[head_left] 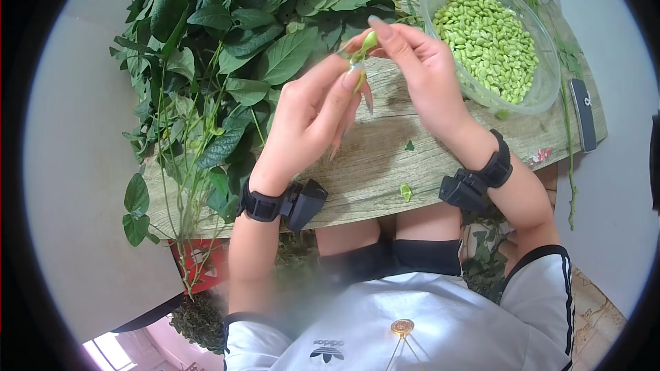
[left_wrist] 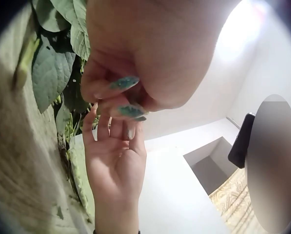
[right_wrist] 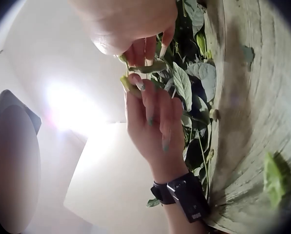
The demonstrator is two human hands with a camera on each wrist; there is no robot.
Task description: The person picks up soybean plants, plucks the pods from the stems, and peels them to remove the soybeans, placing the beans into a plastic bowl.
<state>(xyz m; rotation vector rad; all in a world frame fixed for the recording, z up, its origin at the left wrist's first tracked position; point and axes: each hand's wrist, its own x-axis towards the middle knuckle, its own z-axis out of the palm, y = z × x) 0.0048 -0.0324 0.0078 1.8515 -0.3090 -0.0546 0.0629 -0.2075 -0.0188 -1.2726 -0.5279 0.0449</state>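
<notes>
Both hands meet above the table, close together in front of the leaves. My left hand (head_left: 306, 117) pinches a green soybean pod (right_wrist: 129, 85) between thumb and fingers. Just to the right, my right hand (head_left: 430, 72) holds another piece of green pod (head_left: 370, 42) between its thumb and fingertips. In the right wrist view, a slim pod (right_wrist: 149, 68) lies along the right fingers, right above the left fingertips. The left wrist view hides the pods behind the left fingers. To the right of the hands stands a clear plastic tub (head_left: 548, 89) of shelled green beans (head_left: 488, 45).
A large heap of leafy bean stalks (head_left: 254, 34) covers the table's back and left. An opened pod (head_left: 405, 192) and a leaf scrap (head_left: 410, 145) lie on the wooden tabletop (head_left: 344, 185). A phone (head_left: 583, 115) rests at the right edge, beside a loose stem (head_left: 570, 165).
</notes>
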